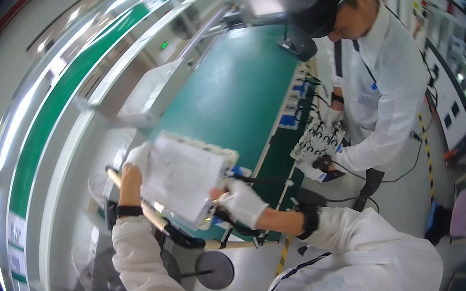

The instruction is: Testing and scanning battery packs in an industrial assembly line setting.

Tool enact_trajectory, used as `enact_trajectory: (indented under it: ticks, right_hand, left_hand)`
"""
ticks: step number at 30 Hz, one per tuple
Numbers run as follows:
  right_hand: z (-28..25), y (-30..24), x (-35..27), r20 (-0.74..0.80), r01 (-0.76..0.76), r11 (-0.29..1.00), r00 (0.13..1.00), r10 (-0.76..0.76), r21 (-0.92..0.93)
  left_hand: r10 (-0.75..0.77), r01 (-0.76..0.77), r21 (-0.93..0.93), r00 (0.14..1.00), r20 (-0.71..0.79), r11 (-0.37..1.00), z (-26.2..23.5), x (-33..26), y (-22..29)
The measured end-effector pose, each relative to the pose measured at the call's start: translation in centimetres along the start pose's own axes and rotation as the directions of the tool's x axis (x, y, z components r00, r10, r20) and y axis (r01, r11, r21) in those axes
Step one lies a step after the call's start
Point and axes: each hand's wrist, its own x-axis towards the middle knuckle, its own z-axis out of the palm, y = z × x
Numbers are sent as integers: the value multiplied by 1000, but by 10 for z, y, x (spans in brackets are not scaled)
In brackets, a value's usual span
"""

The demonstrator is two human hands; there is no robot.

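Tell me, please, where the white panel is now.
In the head view, the white panel is left of centre, between the left hand and right hand, by the green belt.

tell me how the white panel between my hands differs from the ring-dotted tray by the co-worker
The white panel has a broad, mostly plain face; the ring-dotted tray is crowded with dark, ring-like parts.
The panel sits between your left hand and right hand; the tray is by the co-worker.
The panel looks larger than the tray, though it is nearer the camera.
Both are largely white.
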Motion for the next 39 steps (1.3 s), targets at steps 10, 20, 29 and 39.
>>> enact_trajectory:
  ticks: [10,20,29,39]
  right_hand:
    - [60,30,48,-52,327,871,928,-370,-366]
    - [-4,101,-68,-458,242,778,693,-557,-580]
    - [-46,166,-183,-548,81,910,776,-313,-406]
    - [-116,239,-264,-749,-285,902,660,-61,-324]
  left_hand:
    - [214,-256,-523,967,-140,813,54,-34,68]
    - [572,-283,-802,816,87,526,154,-173,175]
    - [759,-79,-903,575,306,423,207,-249,232]
    - [853,76,-883,234,467,463,255,-303,290]
